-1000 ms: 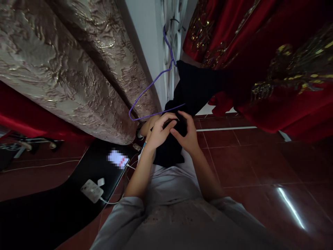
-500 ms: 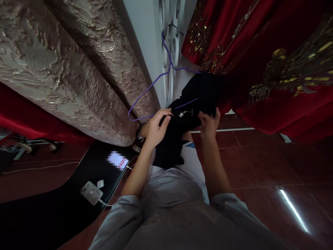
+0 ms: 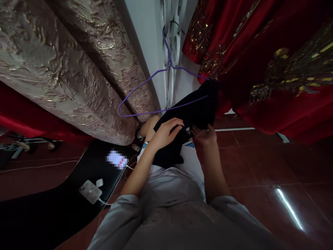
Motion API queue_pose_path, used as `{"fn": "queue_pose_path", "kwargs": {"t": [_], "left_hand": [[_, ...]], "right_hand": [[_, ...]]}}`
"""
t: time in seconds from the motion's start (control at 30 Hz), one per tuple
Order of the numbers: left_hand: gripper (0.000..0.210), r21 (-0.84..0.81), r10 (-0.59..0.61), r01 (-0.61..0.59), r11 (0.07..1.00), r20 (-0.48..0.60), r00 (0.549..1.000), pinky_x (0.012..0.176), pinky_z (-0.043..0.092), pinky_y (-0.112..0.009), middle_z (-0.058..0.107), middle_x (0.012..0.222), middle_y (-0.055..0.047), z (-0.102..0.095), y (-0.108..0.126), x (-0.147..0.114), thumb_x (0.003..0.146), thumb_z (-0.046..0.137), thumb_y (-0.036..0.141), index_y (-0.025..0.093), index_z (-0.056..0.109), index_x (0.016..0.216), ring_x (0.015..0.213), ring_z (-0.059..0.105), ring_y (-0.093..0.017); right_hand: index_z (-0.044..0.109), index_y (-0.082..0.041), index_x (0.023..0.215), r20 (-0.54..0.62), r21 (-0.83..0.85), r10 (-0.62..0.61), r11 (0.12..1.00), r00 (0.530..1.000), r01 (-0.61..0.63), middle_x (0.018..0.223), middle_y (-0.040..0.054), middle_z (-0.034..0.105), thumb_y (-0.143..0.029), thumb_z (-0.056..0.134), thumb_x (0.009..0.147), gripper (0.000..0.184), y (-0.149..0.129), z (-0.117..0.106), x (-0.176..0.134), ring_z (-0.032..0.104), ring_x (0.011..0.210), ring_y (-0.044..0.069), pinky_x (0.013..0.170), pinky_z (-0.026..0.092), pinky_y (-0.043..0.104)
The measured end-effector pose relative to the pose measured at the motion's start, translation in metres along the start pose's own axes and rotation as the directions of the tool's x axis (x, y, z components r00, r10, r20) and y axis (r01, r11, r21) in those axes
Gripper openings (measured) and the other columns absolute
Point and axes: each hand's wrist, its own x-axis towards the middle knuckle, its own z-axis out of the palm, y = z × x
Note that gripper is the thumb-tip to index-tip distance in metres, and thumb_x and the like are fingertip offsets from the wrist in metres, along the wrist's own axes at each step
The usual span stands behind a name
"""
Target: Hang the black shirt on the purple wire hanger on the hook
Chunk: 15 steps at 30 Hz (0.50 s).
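A black garment (image 3: 171, 149) lies across my lap and rises toward the right. Its upper end covers the right end of a purple clothes hanger (image 3: 147, 81), whose left side is bare and whose hook points up. My left hand (image 3: 166, 133) rests on the garment, its fingers bent and closed on the dark cloth. Lower right, my right hand (image 3: 205, 134) is turned partly palm up and grips the garment's edge, its fingertips partly hidden by cloth. A small white tag (image 3: 187, 129) shows between both hands.
To the left, a black bench (image 3: 65, 194) bears a lit phone (image 3: 117, 159), a white power bank-like block (image 3: 90, 191) and a small white case (image 3: 99, 182). Beige curtains (image 3: 78, 69) hang left; red sequined cloth (image 3: 260, 69) hangs right. A white scrollwork frame (image 3: 170, 83) stands ahead.
The hanger's left end has moved left, and more of its lower bar shows. My left hand has gone right and down with the cloth; my right hand has lowered slightly.
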Motion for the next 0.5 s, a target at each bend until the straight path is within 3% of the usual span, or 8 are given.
{"fn": "queue_pose_path", "kwargs": {"t": [0.07,0.17,0.37,0.5], "left_hand": [[0.017,-0.02,-0.011,0.011,1.0,0.016,1.0,0.102,0.051,-0.036,0.071,0.119,-0.011,0.002,0.0,0.0,0.105,0.051,0.024,0.018,0.066,0.107,0.116,0.067,-0.021],[0.017,-0.035,-0.015,0.015,0.999,0.017,1.0,0.103,0.05,-0.036,0.071,0.12,-0.011,0.008,-0.001,0.0,0.105,0.05,0.024,0.018,0.066,0.108,0.116,0.067,-0.02],[0.016,-0.086,0.001,-0.003,0.996,-0.025,1.0,0.1,0.051,-0.034,0.071,0.117,-0.011,0.013,-0.004,-0.001,0.105,0.05,0.024,0.018,0.065,0.106,0.112,0.068,-0.019],[0.016,-0.107,-0.006,0.003,0.994,-0.032,0.999,0.1,0.051,-0.033,0.071,0.117,-0.011,0.013,-0.004,-0.002,0.105,0.051,0.025,0.017,0.065,0.105,0.111,0.068,-0.019]], "right_hand": [[0.06,-0.018,0.117,-0.002,0.076,-0.013,0.997,1.0,0.013,0.122,0.0191,0.068,-0.06,0.023,0.099,0.059,-0.01,-0.005,-0.003,0.07,0.112,0.023,0.09,0.06,0.039],[0.058,-0.017,0.125,-0.024,0.132,0.022,0.991,0.999,-0.019,0.124,0.0177,0.068,-0.059,0.03,0.098,0.057,-0.011,-0.006,-0.01,0.068,0.116,0.024,0.096,0.059,0.042],[0.062,-0.023,0.115,-0.047,0.108,-0.016,0.994,0.999,0.021,0.114,0.0117,0.07,-0.055,0.043,0.097,0.042,0.004,-0.003,-0.011,0.069,0.109,0.023,0.096,0.061,0.042],[0.059,-0.024,0.099,-0.131,0.006,-0.175,0.984,0.976,0.177,0.107,0.0123,0.067,-0.055,0.037,0.098,0.039,0.007,-0.028,0.004,0.068,0.103,0.021,0.091,0.062,0.038]]}}
